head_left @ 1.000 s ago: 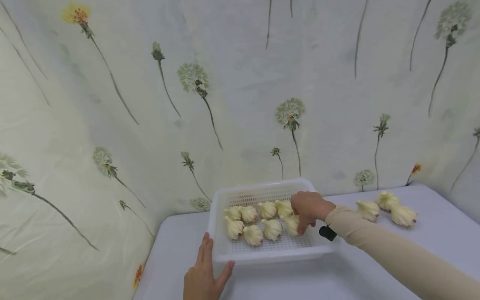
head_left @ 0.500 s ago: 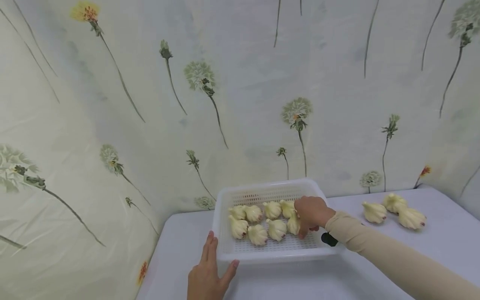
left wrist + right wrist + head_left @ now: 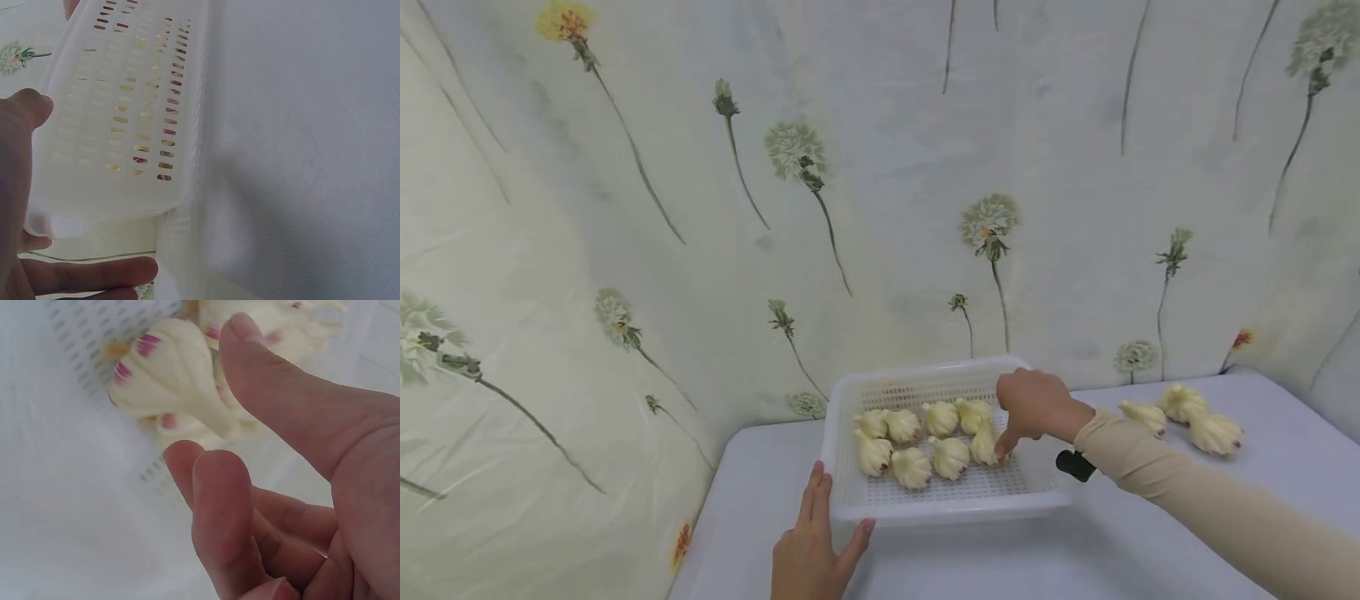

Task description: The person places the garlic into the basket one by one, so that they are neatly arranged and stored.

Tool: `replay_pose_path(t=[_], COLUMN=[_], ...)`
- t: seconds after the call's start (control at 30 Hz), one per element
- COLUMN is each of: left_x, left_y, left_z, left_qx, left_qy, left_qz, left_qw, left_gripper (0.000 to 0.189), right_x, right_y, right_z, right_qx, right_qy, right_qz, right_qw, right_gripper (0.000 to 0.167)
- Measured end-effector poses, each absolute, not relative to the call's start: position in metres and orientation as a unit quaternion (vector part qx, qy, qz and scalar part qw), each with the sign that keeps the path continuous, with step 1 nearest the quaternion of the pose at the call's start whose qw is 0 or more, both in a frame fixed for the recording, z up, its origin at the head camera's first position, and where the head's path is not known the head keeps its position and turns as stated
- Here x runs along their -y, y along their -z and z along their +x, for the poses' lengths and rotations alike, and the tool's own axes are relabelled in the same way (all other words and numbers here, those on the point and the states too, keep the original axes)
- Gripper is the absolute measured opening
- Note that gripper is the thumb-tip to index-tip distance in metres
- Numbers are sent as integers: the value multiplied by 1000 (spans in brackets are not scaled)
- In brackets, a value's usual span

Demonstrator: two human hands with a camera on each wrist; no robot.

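Observation:
A white perforated plastic basket [image 3: 951,505] on the table holds several garlic bulbs [image 3: 912,468], pale with pinkish-purple marks. My left hand [image 3: 811,546] rests at its near left corner, fingers straight along the side and thumb against the front rim. In the left wrist view, the thumb [image 3: 34,107] touches the rim while two fingers extend past the corner. Over the basket's right part, my right hand [image 3: 1037,406] hovers close to one garlic bulb [image 3: 165,372]. The right wrist view shows its thumb and fingers apart, with nothing held between them.
Right of the basket, several more garlic bulbs [image 3: 1213,433] lie on the white table [image 3: 760,475]. A curtain with a dandelion print [image 3: 880,208] hangs behind and to the left. A small black device [image 3: 1075,465] sits at the right wrist.
My right hand has let go of a garlic bulb at the right end of the front row and drawn slightly up and right. The left hand stays at the basket corner.

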State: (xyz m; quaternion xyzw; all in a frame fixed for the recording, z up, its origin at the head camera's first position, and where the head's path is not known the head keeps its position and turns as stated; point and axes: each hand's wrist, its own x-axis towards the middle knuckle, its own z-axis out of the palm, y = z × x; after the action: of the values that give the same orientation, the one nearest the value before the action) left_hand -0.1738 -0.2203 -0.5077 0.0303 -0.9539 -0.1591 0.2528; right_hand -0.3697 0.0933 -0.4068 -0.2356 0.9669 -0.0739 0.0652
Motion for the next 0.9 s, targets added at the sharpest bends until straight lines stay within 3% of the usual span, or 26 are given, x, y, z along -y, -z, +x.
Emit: replay_pose_path(t=[0.23,0.47,0.67,0.9], left_x=[225,224,223,218], left_y=[506,503,503,502], left_z=[-172,-173,-172,-171], left_qx=[955,955,956,959], left_qy=[159,170,162,171], left_qz=[38,40,35,41], left_qw=[249,238,242,222], left_gripper=[85,84,84,85], right_x=[-117,-156,-204,-249], right_y=[377,366,378,418], right_z=[-368,-371,-385,-392], right_qx=[-972,-974,-982,-985], right_qy=[58,64,36,35], right_qz=[-228,-208,-185,-154], right_qw=[-11,-62,-7,72], right_gripper=[65,57,64,64])
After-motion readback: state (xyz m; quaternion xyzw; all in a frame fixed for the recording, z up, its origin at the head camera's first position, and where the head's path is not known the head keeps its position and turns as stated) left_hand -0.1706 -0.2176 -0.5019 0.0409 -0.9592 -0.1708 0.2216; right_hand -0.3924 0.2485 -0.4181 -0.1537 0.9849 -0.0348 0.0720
